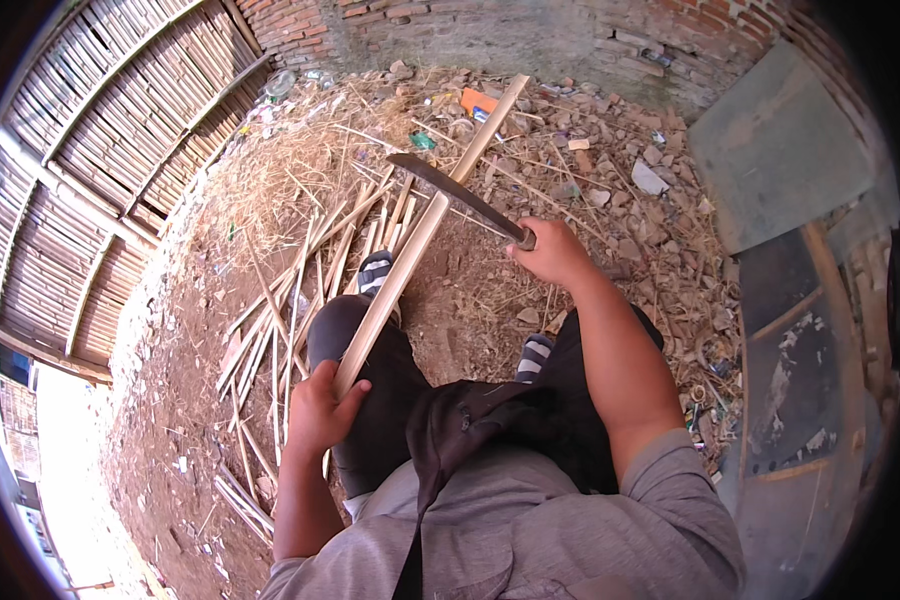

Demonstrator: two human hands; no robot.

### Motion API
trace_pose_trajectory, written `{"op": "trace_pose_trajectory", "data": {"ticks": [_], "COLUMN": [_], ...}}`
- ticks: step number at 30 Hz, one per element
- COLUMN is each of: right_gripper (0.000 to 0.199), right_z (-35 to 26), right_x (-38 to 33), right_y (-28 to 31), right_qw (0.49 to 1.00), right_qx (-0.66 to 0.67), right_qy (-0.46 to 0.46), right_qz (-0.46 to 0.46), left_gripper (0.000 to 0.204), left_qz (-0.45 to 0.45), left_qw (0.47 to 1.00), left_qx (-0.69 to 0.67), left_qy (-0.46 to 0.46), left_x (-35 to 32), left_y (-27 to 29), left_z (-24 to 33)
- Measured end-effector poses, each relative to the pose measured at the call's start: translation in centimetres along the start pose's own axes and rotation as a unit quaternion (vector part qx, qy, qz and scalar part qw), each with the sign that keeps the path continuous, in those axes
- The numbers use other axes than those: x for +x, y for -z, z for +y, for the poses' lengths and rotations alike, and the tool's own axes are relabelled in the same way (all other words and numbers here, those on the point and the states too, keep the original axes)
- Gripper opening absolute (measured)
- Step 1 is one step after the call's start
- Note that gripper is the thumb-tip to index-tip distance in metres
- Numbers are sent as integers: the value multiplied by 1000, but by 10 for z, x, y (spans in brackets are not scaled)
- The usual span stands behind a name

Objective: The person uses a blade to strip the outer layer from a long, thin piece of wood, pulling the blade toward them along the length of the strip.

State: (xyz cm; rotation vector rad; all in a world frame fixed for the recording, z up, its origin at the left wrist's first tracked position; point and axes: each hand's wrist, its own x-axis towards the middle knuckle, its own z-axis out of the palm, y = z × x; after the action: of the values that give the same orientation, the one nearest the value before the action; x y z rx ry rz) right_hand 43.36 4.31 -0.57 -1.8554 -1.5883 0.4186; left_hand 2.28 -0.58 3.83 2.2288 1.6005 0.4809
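The left hand (pixel 320 408) is wrapped tight around the low end of a long bamboo strip (pixel 425 230), down by the person's left knee. The right hand (pixel 553 252) is closed around the handle of a big knife (pixel 457 190) and sits higher up and to the right, well apart from the other hand. The strip is pale and flat. It runs up and to the right from the left hand, over the dark trouser leg, and its far end points toward the brick wall (pixel 450 25). The knife has a dark, curved blade that lies across the strip about halfway up, and the blade looks to touch it there. Two feet in striped socks (pixel 375 270) rest on the dirt below the strip. Just to the left of the legs lies a pile of thin bamboo sticks (pixel 290 300), spread out on the ground. Past the knife the ground is full of dry straw, stones and small bits of trash (pixel 475 100). A woven bamboo fence (pixel 110 150) stands on the far left. A grey flat board (pixel 775 150) leans at the far right.
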Motion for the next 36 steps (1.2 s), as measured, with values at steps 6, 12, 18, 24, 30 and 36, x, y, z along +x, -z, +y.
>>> {"op": "trace_pose_trajectory", "data": {"ticks": [6, 12, 18, 24, 30, 36], "right_gripper": [28, 24, 36, 35, 31, 29], "right_z": [-19, -13, 3, -21, -14, 3], "right_x": [-10, -4, 7, -3, -12, -15], "right_y": [-7, -13, 3, 17, 16, 22], "right_qw": [994, 983, 991, 994, 997, 992], "right_qx": [-41, -56, -97, -52, -13, 10], "right_qy": [66, 109, -88, -83, 38, 87], "right_qz": [-82, -133, -19, -53, -72, -93], "left_gripper": [37, 40, 41, 43, 35, 21], "left_qz": [-24, -14, -17, -1, -25, -53], "left_qw": [999, 1000, 999, 999, 998, 994], "left_qx": [-15, 19, 31, 39, -23, -78], "left_qy": [24, 11, 32, 23, 47, 57], "left_x": [1, 0, 3, 9, 17, 0], "left_y": [3, 0, -2, -8, -9, 3], "left_z": [2, 0, 12, 22, 37, 36]}}
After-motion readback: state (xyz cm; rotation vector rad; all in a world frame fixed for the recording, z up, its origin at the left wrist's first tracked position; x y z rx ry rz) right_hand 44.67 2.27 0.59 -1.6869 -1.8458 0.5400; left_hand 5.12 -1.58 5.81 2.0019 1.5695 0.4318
